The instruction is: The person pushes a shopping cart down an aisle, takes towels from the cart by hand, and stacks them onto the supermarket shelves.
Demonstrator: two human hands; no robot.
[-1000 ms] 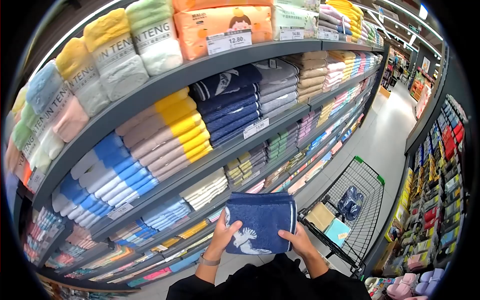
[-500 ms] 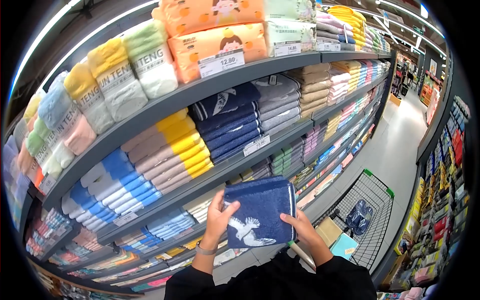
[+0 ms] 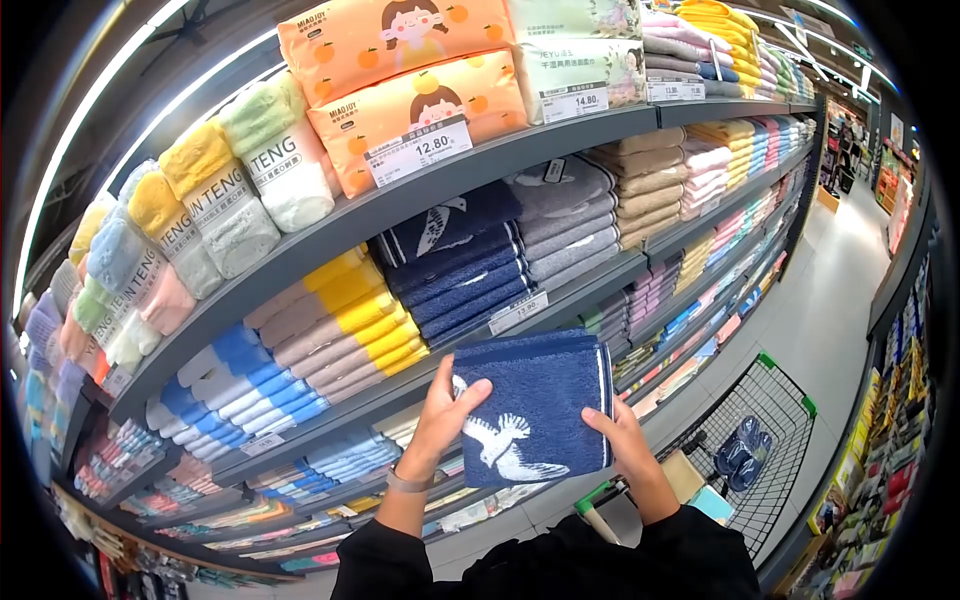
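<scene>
A folded navy towel (image 3: 540, 410) with a white bird on it and white stripes along its right edge is held up in front of me. My left hand (image 3: 440, 415) grips its left side, thumb on the front face. At the right side my right hand (image 3: 625, 445) pinches it, thumb in front and the other fingers mostly hidden behind. Beyond the towel, a stack of matching navy towels (image 3: 465, 290) sits on the shelf, beside grey bird towels (image 3: 570, 225).
A black wire shopping cart (image 3: 790, 430) stands to the right, holding dark blue slippers (image 3: 742, 452) and other items. Shelves (image 3: 400, 190) carry towel stacks and orange tissue packs (image 3: 420, 120). Another stocked rack (image 3: 880, 460) lines the aisle's right side.
My view has shifted slightly. In the picture the towel and both hands sit a little higher and further right, still gripped on both sides.
</scene>
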